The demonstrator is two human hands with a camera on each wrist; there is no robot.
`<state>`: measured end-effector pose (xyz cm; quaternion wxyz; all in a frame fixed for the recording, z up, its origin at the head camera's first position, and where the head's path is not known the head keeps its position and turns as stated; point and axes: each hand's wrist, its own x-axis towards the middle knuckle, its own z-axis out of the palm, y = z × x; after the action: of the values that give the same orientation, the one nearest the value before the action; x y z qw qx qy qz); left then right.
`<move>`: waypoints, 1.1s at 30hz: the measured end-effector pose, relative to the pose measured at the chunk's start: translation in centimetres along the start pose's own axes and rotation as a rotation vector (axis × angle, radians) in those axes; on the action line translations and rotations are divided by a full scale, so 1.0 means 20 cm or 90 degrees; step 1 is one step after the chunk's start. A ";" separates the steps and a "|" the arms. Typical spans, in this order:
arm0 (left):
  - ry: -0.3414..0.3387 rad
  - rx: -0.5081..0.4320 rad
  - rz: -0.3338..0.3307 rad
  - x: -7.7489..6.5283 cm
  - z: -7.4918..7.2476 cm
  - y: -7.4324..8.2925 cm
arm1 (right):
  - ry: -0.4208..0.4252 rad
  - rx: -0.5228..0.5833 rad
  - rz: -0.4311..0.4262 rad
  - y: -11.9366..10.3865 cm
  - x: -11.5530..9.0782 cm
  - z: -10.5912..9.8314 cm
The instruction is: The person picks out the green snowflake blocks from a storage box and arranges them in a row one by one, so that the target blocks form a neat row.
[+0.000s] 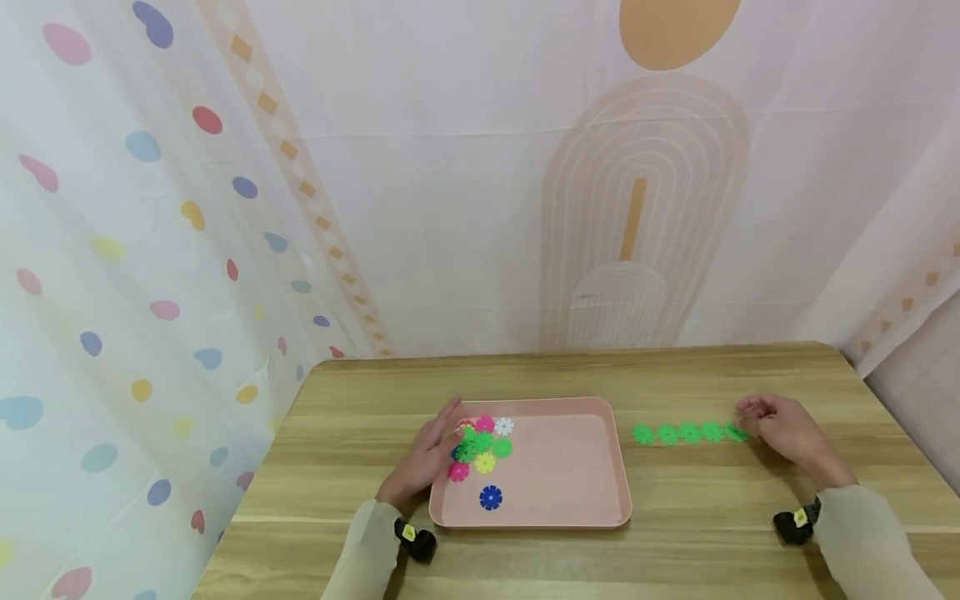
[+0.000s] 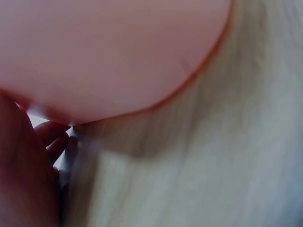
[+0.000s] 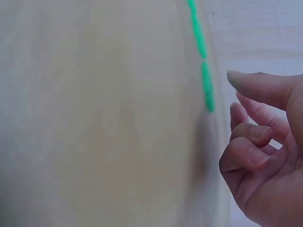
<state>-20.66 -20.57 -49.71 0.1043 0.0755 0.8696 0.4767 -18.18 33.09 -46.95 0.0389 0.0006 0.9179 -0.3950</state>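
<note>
My left hand lies along the left rim of a pink tray, its fingers reaching toward the far left corner. In the left wrist view, part of that hand shows beside the tray's wall. Close to the fingers, inside the tray, is a cluster of flower-shaped plastic discs in several colours. My right hand hovers at the right end of a row of green notched discs. In the right wrist view, its thumb and forefinger are apart, with nothing between them, beside the green discs.
A single blue disc sits apart near the tray's front. The wooden table runs back to a patterned curtain. Black wrist cameras are strapped to both wrists.
</note>
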 end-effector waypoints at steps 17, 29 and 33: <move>0.004 -0.008 -0.016 -0.01 0.00 0.01 | -0.010 0.024 -0.087 -0.39 0.13 0.08; -0.003 -0.031 -0.015 0.00 -0.01 0.01 | -0.124 0.075 -0.183 -0.67 0.29 0.25; -0.002 -0.016 -0.008 0.00 -0.01 0.00 | -0.160 0.077 -0.204 -0.75 0.32 0.33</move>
<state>-20.74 -20.72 -49.58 0.1094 0.0696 0.8636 0.4871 -24.62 17.78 -40.97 0.0895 -0.1922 0.8687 -0.4478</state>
